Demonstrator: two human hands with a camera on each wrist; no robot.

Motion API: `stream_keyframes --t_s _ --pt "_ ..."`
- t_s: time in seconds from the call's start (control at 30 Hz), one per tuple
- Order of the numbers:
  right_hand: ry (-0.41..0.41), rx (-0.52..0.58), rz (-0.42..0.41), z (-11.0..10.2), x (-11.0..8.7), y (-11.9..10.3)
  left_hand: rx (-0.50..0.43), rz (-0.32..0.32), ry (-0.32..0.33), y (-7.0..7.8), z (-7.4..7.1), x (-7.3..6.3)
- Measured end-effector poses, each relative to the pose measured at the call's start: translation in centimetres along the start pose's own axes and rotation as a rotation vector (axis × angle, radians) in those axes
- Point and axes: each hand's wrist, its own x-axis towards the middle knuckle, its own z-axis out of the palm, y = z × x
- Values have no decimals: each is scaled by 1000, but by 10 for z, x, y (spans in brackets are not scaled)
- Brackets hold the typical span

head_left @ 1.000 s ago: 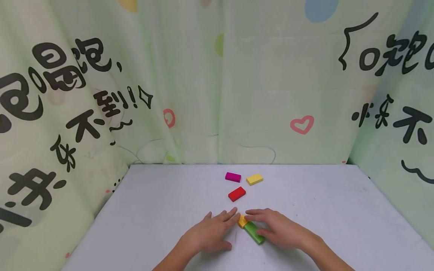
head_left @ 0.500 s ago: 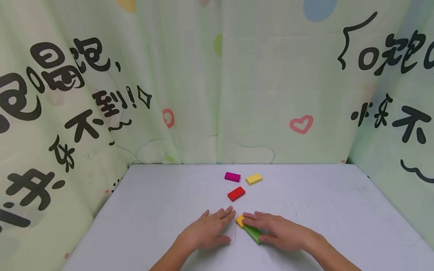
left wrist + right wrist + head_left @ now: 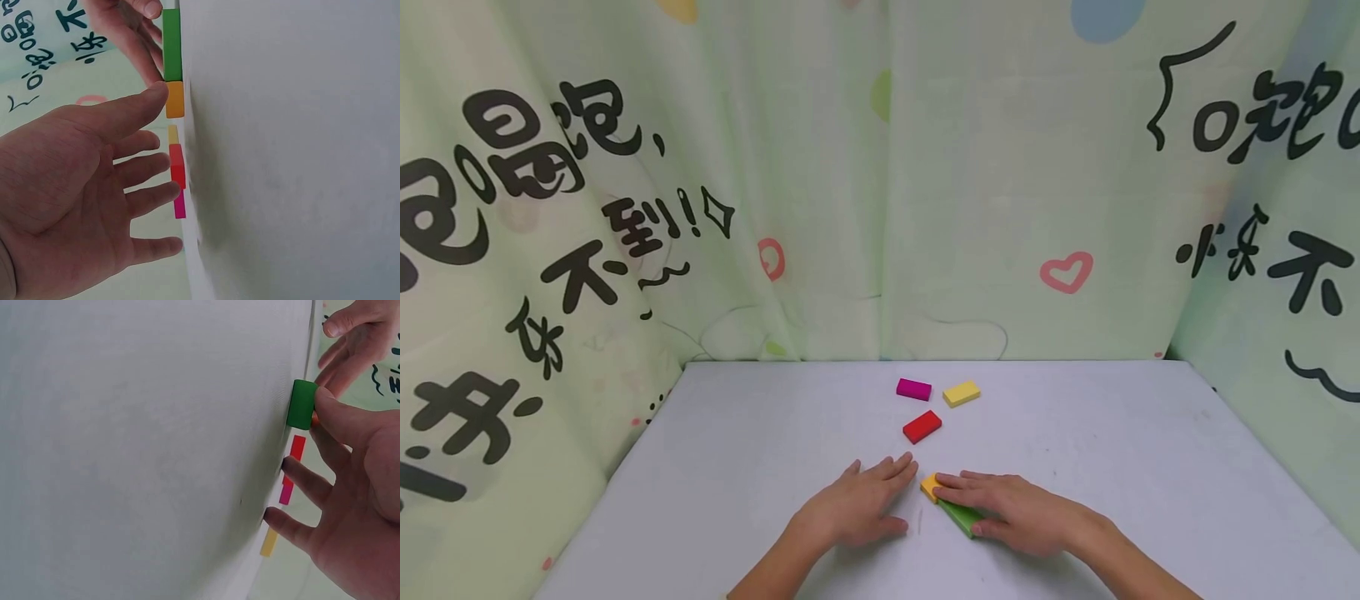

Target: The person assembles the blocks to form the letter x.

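Observation:
A green rectangular block (image 3: 958, 517) lies slantwise on the white table, its far end meeting a smaller orange block (image 3: 929, 487). Over these two reaches my right hand (image 3: 1033, 515), fingers fairly straight: fingertips rest where orange meets green, and the thumb touches the green block's right side. The right wrist view shows that thumb at the edge of the green block (image 3: 301, 405). To the left of the orange block, my left hand (image 3: 857, 504) is spread low over the table, holding nothing, with a small gap between it and the block.
Beyond the hands lie a red block (image 3: 922, 427), a magenta block (image 3: 913, 389) and a yellow block (image 3: 962, 393), apart from one another. A pale green curtain (image 3: 962, 208) with black lettering hangs behind and beside the white table (image 3: 737, 433).
My left hand has drawn slightly left, away from the orange block. My right hand has settled lower over the green and orange blocks, covering more of them. The far blocks stay put.

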Motion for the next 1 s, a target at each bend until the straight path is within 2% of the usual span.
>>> stream_keyframes --t_s 0.3,0.63,0.87,1.0 --pt "20 -8 -9 0 1 -1 -13 -9 2 -2 1 3" --pt "49 -16 -14 -2 2 -3 43 31 65 -7 -8 3" --pt "52 -12 -11 -1 1 -3 -18 11 78 -12 -9 13" --pt "52 -12 -17 0 1 -1 -49 21 97 -17 -8 19"
